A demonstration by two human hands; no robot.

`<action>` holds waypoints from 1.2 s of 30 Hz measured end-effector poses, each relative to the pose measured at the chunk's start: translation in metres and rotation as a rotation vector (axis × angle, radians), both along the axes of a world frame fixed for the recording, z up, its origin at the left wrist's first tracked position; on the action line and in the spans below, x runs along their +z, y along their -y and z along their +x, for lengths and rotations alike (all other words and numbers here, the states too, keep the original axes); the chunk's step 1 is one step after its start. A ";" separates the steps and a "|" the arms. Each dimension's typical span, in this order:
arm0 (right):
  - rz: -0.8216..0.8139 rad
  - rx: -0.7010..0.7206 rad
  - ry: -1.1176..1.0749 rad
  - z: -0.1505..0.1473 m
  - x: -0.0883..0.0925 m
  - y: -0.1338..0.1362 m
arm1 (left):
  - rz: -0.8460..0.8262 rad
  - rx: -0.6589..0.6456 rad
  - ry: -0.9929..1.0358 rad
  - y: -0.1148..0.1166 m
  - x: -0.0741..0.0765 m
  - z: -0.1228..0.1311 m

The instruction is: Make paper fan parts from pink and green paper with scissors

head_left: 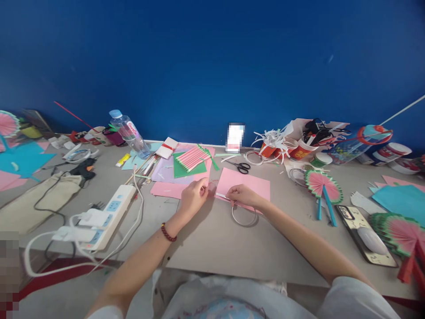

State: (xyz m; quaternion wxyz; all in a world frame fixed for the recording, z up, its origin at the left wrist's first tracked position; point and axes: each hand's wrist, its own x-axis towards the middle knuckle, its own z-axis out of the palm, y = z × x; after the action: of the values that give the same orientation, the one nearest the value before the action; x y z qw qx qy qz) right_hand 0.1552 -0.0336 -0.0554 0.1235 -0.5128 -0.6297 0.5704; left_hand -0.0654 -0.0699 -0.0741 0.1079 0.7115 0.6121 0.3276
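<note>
A sheet of pink paper (pixel 255 184) lies flat on the table in front of me. At its lower left edge is a narrow white strip of tape (pixel 221 195). My right hand (pixel 241 195) is closed at this edge, its fingertips pinching the strip. Just below that hand is a thin white ring, which looks like a nearly used-up tape roll (pixel 244 223). My left hand (pixel 194 195) is held left of the sheet, with thumb and fingers pinched together; what they hold, if anything, is too small to tell. Black-handled scissors (pixel 243 167) lie behind the sheet.
Pink folded paper strips (pixel 192 158) rest on green paper at the back left. A power strip (pixel 114 212) with white cables and a tilted bottle (pixel 131 133) are to the left. On the right are paper fans (pixel 323 186), cups of tools (pixel 303 148) and a phone (pixel 365 235).
</note>
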 end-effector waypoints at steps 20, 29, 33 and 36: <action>-0.116 0.049 -0.021 -0.009 -0.005 -0.007 | -0.171 -0.214 -0.405 0.010 0.002 0.002; -0.122 0.020 0.012 -0.010 -0.007 -0.008 | -0.182 -0.226 -0.391 0.011 0.002 0.003; -0.124 0.020 0.033 -0.012 -0.004 -0.007 | -0.183 -0.223 -0.397 0.012 0.002 0.003; -0.131 0.009 0.048 -0.013 -0.001 -0.006 | -0.184 -0.221 -0.412 0.012 0.004 0.003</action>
State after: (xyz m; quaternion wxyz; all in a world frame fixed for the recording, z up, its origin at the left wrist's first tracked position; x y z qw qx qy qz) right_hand 0.1425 -0.0271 -0.0564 0.0719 -0.5305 -0.5959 0.5986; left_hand -0.0620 -0.0817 -0.0698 0.0806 0.8132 0.5668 0.1048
